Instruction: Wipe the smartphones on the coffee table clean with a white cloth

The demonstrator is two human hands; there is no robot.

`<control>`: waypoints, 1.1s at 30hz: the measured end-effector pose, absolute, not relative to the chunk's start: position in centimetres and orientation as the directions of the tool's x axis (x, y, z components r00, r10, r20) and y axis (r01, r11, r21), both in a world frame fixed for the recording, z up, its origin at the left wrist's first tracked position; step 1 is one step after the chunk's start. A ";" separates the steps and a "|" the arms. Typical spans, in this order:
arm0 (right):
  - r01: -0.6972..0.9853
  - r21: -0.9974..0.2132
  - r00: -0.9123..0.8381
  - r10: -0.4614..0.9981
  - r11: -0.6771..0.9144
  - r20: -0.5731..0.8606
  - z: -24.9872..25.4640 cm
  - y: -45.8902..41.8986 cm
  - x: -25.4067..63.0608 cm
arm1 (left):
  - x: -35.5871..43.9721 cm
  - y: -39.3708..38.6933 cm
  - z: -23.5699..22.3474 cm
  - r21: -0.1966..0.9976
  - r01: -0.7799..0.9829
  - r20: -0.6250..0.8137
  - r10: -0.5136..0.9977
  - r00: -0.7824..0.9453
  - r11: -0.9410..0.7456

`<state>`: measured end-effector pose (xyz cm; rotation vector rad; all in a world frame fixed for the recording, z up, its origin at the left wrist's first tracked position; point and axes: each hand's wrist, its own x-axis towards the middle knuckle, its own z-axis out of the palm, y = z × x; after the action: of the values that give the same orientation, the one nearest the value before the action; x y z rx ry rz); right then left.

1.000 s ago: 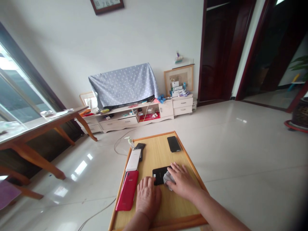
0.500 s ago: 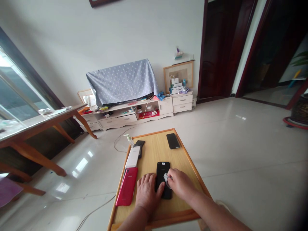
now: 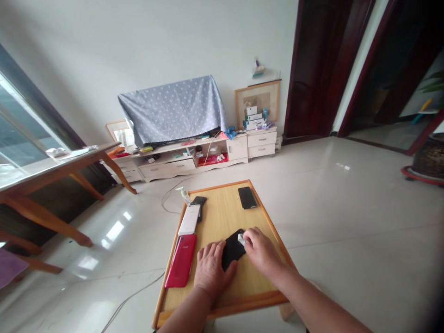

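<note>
A black phone (image 3: 233, 250) lies back side up on the small wooden table, turned at a slant. My left hand (image 3: 212, 268) rests at its left side, fingers at one edge and thumb along the lower end, holding it steady. Between the fingertips of my right hand (image 3: 259, 249) is a small white wipe (image 3: 241, 239), pressed on the phone near its top right. Left of my hands lies a red phone (image 3: 181, 261), with a white phone (image 3: 189, 219) above it. Another black phone (image 3: 247, 198) lies at the table's far right.
A pump bottle (image 3: 184, 196) stands at the far left corner beside a dark phone (image 3: 200, 201). The table (image 3: 217, 203) has a raised wooden rim. A cable (image 3: 138, 294) runs over the floor. Behind are a low cabinet (image 3: 166, 169) and a larger table (image 3: 90, 159) at left.
The black phone has turned clockwise to a slant under my left hand. My right hand has moved with the wipe toward the phone's top end. The view has shifted slightly.
</note>
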<state>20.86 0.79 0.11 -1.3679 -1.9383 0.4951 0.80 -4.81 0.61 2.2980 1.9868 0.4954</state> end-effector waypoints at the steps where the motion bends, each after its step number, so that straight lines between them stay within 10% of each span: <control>1: 0.640 -0.663 -0.216 0.919 0.389 0.330 -0.1 0.7 20.7 | 0.7 -4.8 0.5 0.259 0.951 0.203 0.972 0.119 -0.171; 19: 0.714 -0.538 -0.340 0.894 0.448 0.292 0.6 0.4 20.9 | 0.4 -4.7 -0.7 0.277 0.952 0.268 0.962 0.055 -0.132; 28: 0.441 -0.889 -0.138 0.988 0.124 0.070 0.6 1.9 21.4 | 0.0 -4.6 -1.7 0.305 0.936 0.302 0.950 0.080 -0.176; 33: 0.610 -0.777 -0.143 0.986 0.157 0.087 0.5 2.0 21.5 | 0.4 -4.8 -0.6 0.260 0.961 0.274 0.961 0.026 -0.100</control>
<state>21.52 2.04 0.49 -1.5179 -1.8298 0.7935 0.43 -4.81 -0.56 2.2488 2.1057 0.6036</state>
